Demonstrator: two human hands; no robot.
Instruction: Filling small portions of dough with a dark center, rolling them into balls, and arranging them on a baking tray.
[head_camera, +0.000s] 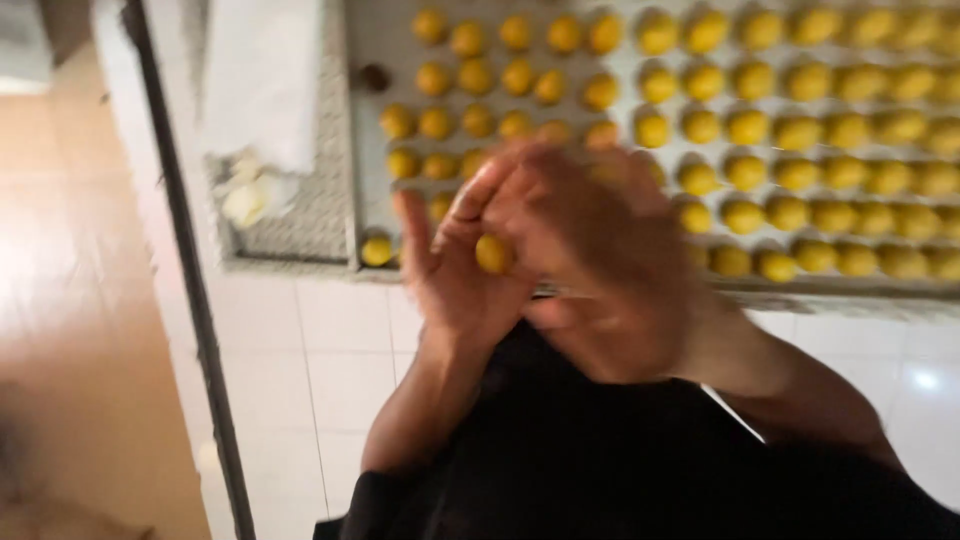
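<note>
A small yellow dough ball (493, 253) is cupped between both palms, just in front of the near edge of the tray (372, 40). It is judged light, soft and easily dented, prob. a bit tacky; it is best taken w/ gentle palm pressure around its middle, not pinched at the tips. The left hand (455, 260) is held upright, fingers half-open and curved around the ball; the right hand (600, 270) is laid over it from the other side, blurred, fingers loosely bent. Behind the hands, many like yellow balls (745, 128) are set in rows on the tray, apart from each other. A white cloth (262, 80) is seen at the tray's left, w/ pale scraps (247, 200) beneath it. White floor tiles (340, 360) lie below.
</note>
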